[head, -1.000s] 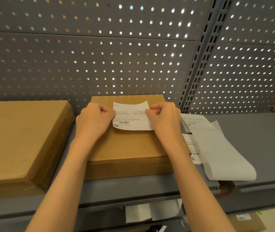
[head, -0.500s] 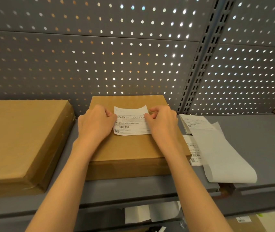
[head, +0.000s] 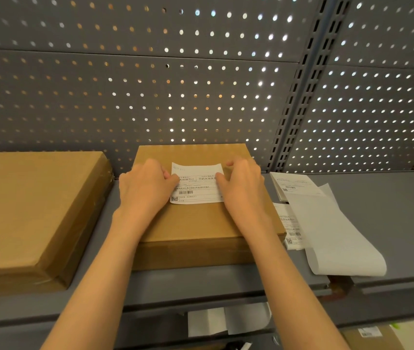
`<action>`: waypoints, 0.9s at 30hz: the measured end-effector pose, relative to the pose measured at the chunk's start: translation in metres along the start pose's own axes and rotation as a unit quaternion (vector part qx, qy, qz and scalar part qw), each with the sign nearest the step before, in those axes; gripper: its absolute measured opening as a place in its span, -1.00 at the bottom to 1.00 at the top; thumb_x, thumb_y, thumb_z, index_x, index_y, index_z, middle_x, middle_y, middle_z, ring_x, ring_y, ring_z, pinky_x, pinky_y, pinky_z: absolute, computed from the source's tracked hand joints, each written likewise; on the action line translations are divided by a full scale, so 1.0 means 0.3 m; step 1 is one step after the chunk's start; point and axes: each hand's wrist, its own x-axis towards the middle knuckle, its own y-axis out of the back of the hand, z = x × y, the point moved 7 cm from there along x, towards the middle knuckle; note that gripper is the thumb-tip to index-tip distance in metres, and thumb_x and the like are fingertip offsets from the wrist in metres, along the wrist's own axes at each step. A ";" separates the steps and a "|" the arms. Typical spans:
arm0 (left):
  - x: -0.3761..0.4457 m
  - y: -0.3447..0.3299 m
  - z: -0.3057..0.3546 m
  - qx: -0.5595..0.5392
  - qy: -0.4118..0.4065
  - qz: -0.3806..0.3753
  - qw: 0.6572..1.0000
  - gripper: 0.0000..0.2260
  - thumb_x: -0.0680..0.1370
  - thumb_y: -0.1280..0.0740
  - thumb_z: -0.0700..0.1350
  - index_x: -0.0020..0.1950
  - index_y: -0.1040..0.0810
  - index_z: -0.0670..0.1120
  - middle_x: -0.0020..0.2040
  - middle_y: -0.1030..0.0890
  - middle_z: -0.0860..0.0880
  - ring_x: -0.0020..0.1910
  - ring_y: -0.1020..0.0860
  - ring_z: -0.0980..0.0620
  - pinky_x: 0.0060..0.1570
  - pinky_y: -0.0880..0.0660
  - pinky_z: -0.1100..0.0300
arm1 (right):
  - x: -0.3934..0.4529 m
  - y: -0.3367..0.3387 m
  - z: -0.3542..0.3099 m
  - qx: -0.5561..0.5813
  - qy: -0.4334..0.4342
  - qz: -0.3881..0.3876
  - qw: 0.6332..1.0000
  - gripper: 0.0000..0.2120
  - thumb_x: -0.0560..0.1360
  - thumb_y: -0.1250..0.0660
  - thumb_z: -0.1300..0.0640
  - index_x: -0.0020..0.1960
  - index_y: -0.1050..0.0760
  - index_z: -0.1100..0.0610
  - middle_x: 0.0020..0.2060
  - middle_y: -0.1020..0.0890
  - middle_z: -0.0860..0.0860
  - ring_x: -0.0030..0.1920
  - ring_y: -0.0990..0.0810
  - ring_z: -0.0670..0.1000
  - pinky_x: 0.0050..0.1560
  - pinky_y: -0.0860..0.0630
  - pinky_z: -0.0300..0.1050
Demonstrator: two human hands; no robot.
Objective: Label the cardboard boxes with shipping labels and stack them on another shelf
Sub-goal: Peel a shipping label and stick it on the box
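On top of the middle cardboard box (head: 201, 223), which sits flat on the grey shelf (head: 390, 223), a shipping label (head: 197, 183) lies between both hands. The left hand (head: 148, 188) presses its left edge with curled fingers; the right hand (head: 242, 188) has its fingers spread flat at the right edge. Pressed unevenly, the label could crease or stick askew, since its far edge looks slightly lifted. It is white, printed, with a barcode.

Left hand (head: 148, 184) fingers curled; right hand (head: 242, 184) fingers extended; forearms outstretched.
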 end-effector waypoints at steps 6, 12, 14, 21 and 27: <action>-0.005 0.040 0.008 0.124 -0.012 0.071 0.990 -0.65 0.49 -0.33 0.12 -0.13 -0.46 -0.18 -0.09 -0.58 -0.14 -0.06 -0.54 -0.20 -0.01 -0.38 0.01 | 0.008 0.004 0.010 -0.026 0.005 0.008 1.000 -0.78 0.57 -0.24 0.09 0.12 -0.47 0.21 0.08 -0.46 0.09 0.04 -0.49 0.11 -0.14 -0.25 -0.16; -0.025 0.049 0.083 0.074 -0.172 0.109 0.976 -0.77 0.60 -0.16 -0.12 0.15 -0.51 -0.19 0.09 -0.54 -0.19 0.10 -0.43 -0.19 0.06 -0.32 0.01 | -0.006 -0.019 -0.077 0.005 0.150 -0.004 0.989 -0.70 0.64 -0.04 0.16 -0.11 -0.50 0.19 -0.17 -0.54 0.06 -0.15 -0.47 0.07 -0.13 -0.36 -0.03; -0.039 0.017 0.117 0.037 -0.223 0.052 0.973 -0.72 0.63 -0.10 -0.15 0.27 -0.48 -0.19 0.21 -0.52 -0.16 0.20 -0.42 -0.14 0.18 -0.28 0.08 | -0.021 -0.067 -0.110 -0.007 0.198 -0.075 0.977 -0.68 0.65 -0.02 0.14 0.12 -0.53 0.20 0.01 -0.60 0.12 0.03 -0.51 0.12 0.08 -0.38 0.03; -0.039 -0.063 0.103 0.011 -0.213 -0.076 0.974 -0.61 0.66 -0.02 -0.11 0.48 -0.23 -0.13 0.51 -0.21 -0.07 0.48 -0.18 0.01 0.41 -0.07 0.21 | -0.058 -0.108 -0.121 -0.044 0.215 -0.188 0.957 -0.59 0.66 0.06 0.11 0.47 -0.23 0.19 0.45 -0.32 0.07 0.47 -0.18 -0.01 0.36 0.01 -0.29; -0.029 -0.118 0.070 0.042 -0.202 -0.130 0.970 -0.59 0.67 0.03 -0.07 0.52 -0.16 -0.08 0.53 -0.16 -0.03 0.51 -0.10 0.04 0.47 0.00 0.16 | -0.057 -0.142 -0.099 -0.090 0.194 -0.229 0.950 -0.56 0.66 0.13 0.10 0.50 -0.15 0.17 0.51 -0.17 0.06 0.52 -0.05 -0.02 0.45 0.07 -0.16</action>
